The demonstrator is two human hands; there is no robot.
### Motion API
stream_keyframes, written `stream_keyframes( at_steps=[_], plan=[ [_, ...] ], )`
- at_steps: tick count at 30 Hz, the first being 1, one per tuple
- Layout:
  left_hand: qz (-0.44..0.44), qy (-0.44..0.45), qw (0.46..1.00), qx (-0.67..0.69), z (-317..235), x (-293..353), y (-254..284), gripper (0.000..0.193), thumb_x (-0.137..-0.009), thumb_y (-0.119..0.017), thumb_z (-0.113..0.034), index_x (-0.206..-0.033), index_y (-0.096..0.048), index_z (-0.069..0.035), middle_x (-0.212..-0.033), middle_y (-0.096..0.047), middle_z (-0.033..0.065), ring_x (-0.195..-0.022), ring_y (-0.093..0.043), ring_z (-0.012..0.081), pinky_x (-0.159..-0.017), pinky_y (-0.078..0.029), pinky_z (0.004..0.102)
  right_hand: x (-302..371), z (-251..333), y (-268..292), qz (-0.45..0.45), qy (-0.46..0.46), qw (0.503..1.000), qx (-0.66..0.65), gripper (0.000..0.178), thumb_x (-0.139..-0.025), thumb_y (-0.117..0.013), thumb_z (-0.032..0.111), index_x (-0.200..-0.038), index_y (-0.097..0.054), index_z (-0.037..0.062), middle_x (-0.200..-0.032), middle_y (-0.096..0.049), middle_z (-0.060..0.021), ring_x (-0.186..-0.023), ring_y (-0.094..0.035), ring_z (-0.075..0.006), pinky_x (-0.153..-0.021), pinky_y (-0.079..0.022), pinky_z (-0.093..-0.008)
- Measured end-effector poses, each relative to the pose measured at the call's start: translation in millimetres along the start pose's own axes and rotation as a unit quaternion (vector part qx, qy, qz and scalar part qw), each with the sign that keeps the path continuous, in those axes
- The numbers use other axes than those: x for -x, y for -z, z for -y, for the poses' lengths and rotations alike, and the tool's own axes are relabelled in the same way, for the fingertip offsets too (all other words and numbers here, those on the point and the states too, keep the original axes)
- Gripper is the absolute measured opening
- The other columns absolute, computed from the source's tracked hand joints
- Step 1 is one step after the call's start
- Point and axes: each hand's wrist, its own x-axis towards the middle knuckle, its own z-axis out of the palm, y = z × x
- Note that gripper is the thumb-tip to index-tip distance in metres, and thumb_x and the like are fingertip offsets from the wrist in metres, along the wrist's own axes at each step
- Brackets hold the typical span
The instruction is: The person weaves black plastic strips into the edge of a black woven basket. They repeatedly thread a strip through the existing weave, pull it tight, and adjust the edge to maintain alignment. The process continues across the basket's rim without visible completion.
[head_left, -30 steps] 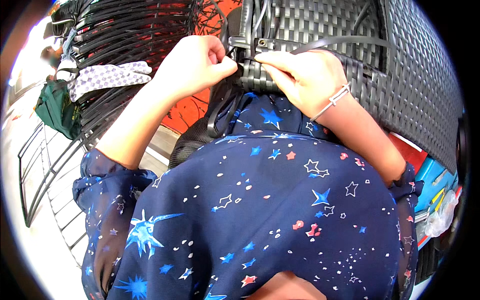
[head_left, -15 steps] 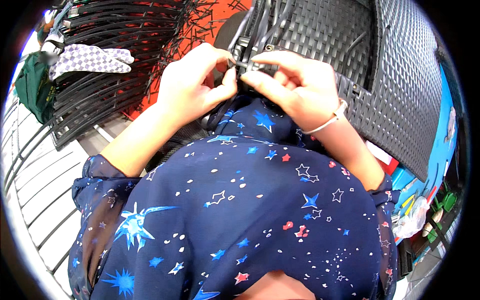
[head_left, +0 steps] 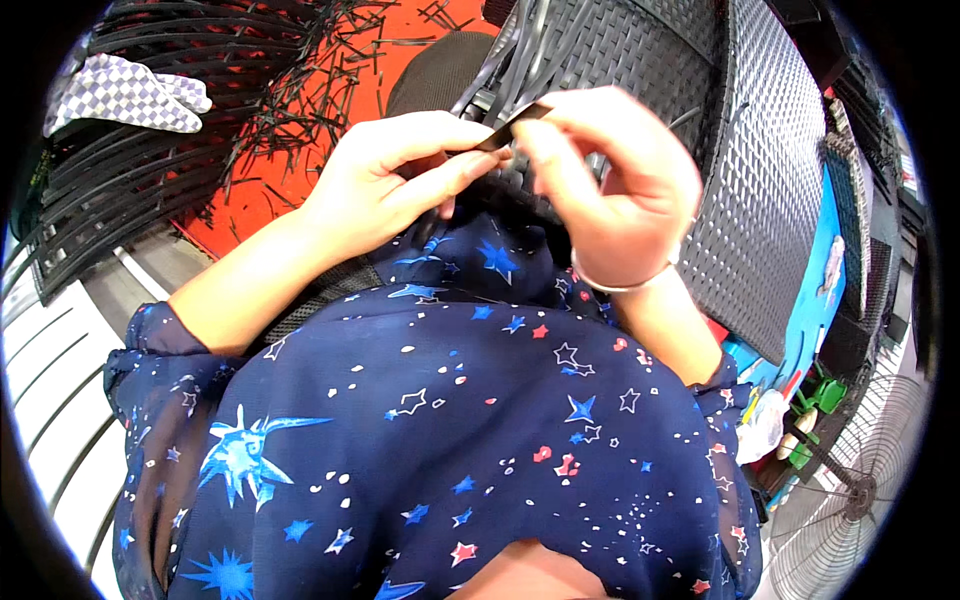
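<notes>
A short length of flat black plastic wicker strip (head_left: 516, 126) stretches between my two hands, in front of the woven piece. My left hand (head_left: 395, 172) pinches its lower end between thumb and forefinger. At its upper end, my right hand (head_left: 625, 175) grips it with thumb and fingers, slightly smeared by motion. Just beyond is a black woven wicker panel (head_left: 620, 95), with several loose strips (head_left: 525, 55) rising from its left edge. My fingers hide the panel's nearest corner.
Long black strips (head_left: 165, 110) lie bundled at the left, with a checkered glove (head_left: 125, 95) on them. Black offcuts litter a red surface (head_left: 240, 205). A white slatted surface (head_left: 60, 390) is at lower left; a wire-caged fan (head_left: 858, 497) stands at lower right.
My hands have lifted off the panel's corner, and the strip now shows tilted between them. My right hand has turned and drawn upward. The whole view has shifted, bringing the fan into sight.
</notes>
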Motion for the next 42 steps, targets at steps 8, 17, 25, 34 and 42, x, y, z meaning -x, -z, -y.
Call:
stream_keyframes(
  at_steps=[8,17,25,34,42],
  plan=[
    [-0.045,0.252,0.966,0.037,-21,-3,15,0.026,-0.098,-0.059,-0.025,-0.095,-0.07,-0.001,-0.062,-0.062,0.0014,-0.044,-0.047,0.0041,-0.043,-0.036,0.0174,-42,-51,16,0.216,0.128,0.941,0.229,0.019,-0.093,-0.06,0.013,-0.109,-0.068,0.0074,-0.109,-0.067,-0.0075,-0.108,-0.062,-0.0229,-0.094,-0.046,-0.0342],
    [-0.025,0.34,0.939,0.049,-20,4,19,0.031,-0.097,-0.059,-0.027,-0.086,-0.069,0.0,-0.057,-0.06,0.0022,-0.039,-0.044,0.0044,-0.039,-0.033,0.0181,-27,-56,27,0.256,0.182,0.875,0.367,0.013,-0.086,-0.065,0.027,-0.084,-0.066,0.0144,-0.091,-0.062,-0.0004,-0.097,-0.06,-0.0202,-0.094,-0.039,-0.0435],
    [0.007,0.377,0.925,0.045,-23,0,28,0.028,-0.097,-0.058,-0.024,-0.079,-0.065,-0.004,-0.054,-0.058,0.0005,-0.037,-0.041,0.0025,-0.036,-0.029,0.0169,-2,-67,19,0.16,0.056,0.948,0.271,0.016,-0.08,-0.073,0.024,-0.073,-0.064,0.0131,-0.083,-0.064,0.0007,-0.084,-0.062,-0.0204,-0.087,-0.039,-0.0405],
    [0.024,0.417,0.904,0.086,-18,-5,34,0.025,-0.097,-0.057,-0.022,-0.081,-0.064,-0.005,-0.055,-0.052,-0.0038,-0.039,-0.037,0.0019,-0.037,-0.028,0.0177,5,-64,19,0.153,0.051,0.946,0.281,0.014,-0.08,-0.074,0.025,-0.076,-0.065,0.0143,-0.091,-0.067,-0.0021,-0.094,-0.063,-0.021,-0.096,-0.038,-0.0459],
    [0.028,0.428,0.897,0.109,-3,-3,41,0.023,-0.1,-0.055,-0.03,-0.092,-0.062,-0.009,-0.062,-0.044,-0.0084,-0.044,-0.034,0.0009,-0.039,-0.028,0.018,7,-66,23,0.163,0.037,0.948,0.272,0.015,-0.08,-0.074,0.025,-0.075,-0.065,0.0137,-0.092,-0.067,-0.0022,-0.093,-0.063,-0.021,-0.095,-0.038,-0.0439]
  ],
)
